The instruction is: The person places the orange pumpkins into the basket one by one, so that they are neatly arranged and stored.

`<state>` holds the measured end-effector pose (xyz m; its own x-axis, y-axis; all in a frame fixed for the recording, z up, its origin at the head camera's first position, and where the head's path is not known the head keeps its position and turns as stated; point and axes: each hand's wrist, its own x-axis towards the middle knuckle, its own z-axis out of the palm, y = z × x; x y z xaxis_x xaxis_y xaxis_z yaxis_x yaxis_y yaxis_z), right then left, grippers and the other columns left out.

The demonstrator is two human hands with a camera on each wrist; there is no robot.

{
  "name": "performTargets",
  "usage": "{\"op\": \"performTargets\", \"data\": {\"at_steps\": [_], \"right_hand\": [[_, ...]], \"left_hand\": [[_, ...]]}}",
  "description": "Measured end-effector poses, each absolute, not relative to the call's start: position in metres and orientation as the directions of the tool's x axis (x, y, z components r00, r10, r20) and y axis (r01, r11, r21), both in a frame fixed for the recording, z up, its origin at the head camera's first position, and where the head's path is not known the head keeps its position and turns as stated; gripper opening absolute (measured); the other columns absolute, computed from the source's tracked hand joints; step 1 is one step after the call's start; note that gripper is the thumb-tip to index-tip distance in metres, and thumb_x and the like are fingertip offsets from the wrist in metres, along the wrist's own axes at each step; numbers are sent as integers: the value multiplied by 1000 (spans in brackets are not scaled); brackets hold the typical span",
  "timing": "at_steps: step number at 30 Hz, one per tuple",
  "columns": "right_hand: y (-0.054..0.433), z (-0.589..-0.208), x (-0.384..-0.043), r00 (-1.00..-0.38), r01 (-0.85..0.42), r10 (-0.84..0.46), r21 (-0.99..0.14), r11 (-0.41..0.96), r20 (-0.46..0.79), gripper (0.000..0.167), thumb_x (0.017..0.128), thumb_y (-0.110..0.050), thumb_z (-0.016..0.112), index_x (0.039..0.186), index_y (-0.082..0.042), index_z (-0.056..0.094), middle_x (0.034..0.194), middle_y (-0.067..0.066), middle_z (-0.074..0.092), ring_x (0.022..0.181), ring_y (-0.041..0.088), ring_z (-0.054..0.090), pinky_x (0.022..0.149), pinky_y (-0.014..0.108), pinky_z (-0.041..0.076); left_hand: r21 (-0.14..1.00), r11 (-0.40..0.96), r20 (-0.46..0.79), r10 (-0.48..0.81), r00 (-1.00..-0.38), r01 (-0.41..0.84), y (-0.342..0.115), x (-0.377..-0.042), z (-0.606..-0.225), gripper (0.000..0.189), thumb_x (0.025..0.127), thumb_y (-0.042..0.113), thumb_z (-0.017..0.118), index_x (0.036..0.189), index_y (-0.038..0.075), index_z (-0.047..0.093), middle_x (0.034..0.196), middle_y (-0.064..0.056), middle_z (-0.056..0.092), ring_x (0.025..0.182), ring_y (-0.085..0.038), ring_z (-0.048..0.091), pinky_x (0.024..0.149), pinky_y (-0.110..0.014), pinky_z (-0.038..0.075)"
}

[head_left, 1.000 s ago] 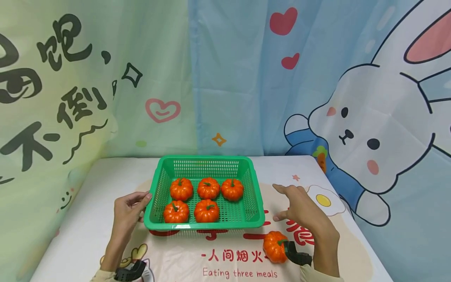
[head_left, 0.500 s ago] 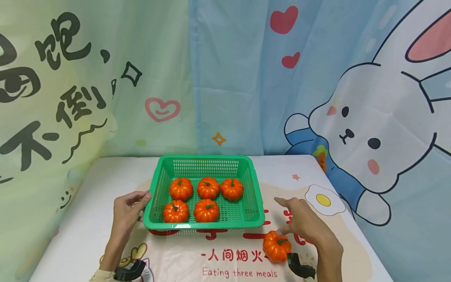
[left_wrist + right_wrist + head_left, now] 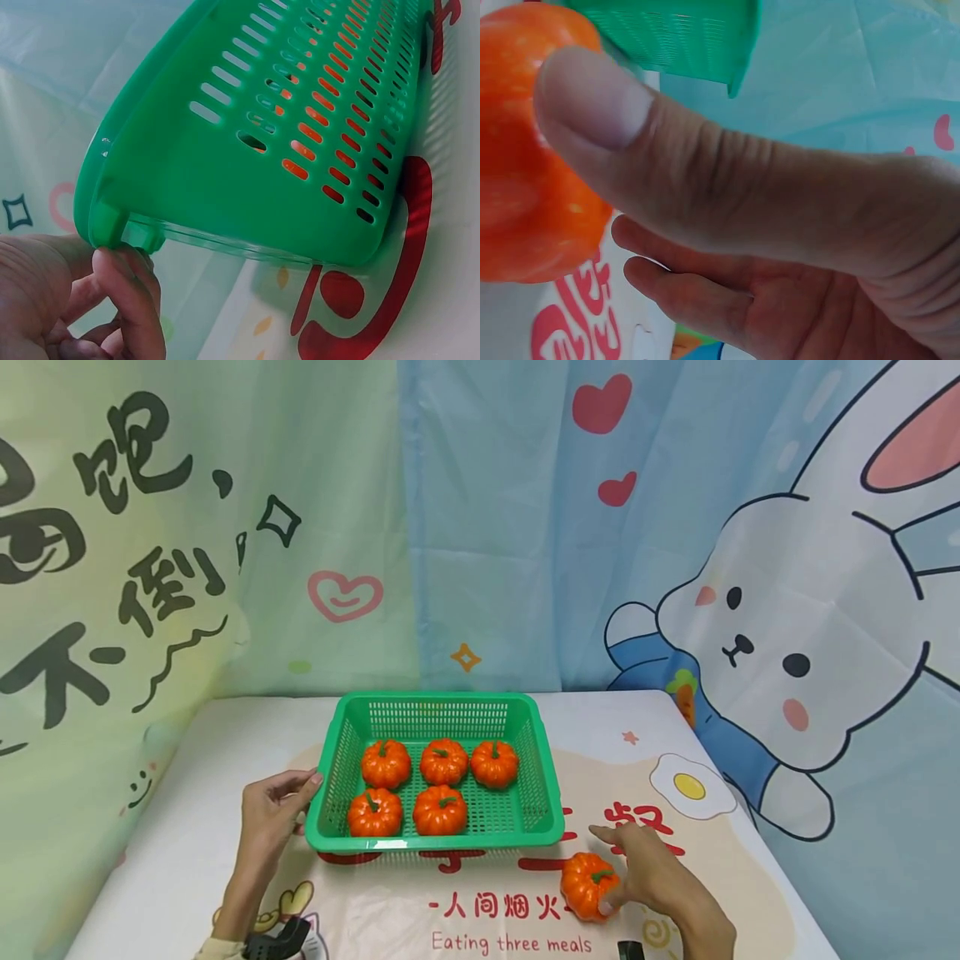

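My left hand pinches the left rim of a green plastic basket, thumb above and fingers beneath; the left wrist view shows the fingers under the rim. Several orange toy pumpkins with green stems sit inside, in two rows. A loose orange pumpkin lies on the table in front of the basket's right corner. Beside it is my right hand, its thumb over the pumpkin's near right side and index finger stretched out beyond it. From the right wrist, the thumb overlaps the pumpkin; firm contact is unclear.
A white table with a printed cover carries red characters and a fried-egg picture. Behind it hangs a curtain with a cartoon rabbit and hearts.
My right hand has come down and toward me, from beside the basket to the loose pumpkin. The left hand, basket and pumpkins have stayed in place.
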<state>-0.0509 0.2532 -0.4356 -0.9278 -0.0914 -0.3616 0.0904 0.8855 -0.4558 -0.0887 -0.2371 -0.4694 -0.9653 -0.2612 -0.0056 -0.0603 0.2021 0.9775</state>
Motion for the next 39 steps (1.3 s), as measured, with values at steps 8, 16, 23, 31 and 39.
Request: {"op": "performTargets", "data": {"at_steps": [8,16,23,31,39], "right_hand": [[250,-448,-44,-916,143,-68,-479,866,-395,93,54,-19,110,140,-10,75,131,13,77,125,34,66,105,62,61],[250,-453,-41,-926,122,-91,-520,846,-366,89,55,-13,110,137,-4,76,124,9,80,115,26,70,107,59,61],[251,-456,-40,-937,78,-136,-571,817,-322,87,55,-6,108,135,1,75,122,11,82,109,22,73,108,55,61],[254,-457,-40,-936,56,-160,-580,812,-314,86,57,-7,108,136,3,74,120,10,82,106,19,71,104,51,63],[252,-453,-39,-934,106,-114,-569,816,-338,87,57,-12,109,136,-1,75,122,7,82,110,19,69,109,55,60]], "left_hand": [[976,213,7,-263,-965,-51,-237,-88,-471,33,105,20,77,123,-8,77,84,10,79,58,-5,66,43,-23,55],[980,191,-6,-267,-964,-60,-238,-88,-472,35,104,20,77,124,-9,77,83,14,78,58,-4,66,43,-23,56],[980,192,-3,-261,-965,-55,-237,-89,-472,34,105,20,77,124,-8,76,84,13,79,58,-4,66,43,-23,56],[979,195,-8,-265,-964,-61,-237,-89,-472,34,105,20,77,125,-8,77,83,12,78,58,-5,66,43,-23,56],[978,200,-2,-265,-964,-57,-237,-89,-472,34,104,20,77,124,-8,77,82,11,78,58,-5,67,43,-23,56]]}}
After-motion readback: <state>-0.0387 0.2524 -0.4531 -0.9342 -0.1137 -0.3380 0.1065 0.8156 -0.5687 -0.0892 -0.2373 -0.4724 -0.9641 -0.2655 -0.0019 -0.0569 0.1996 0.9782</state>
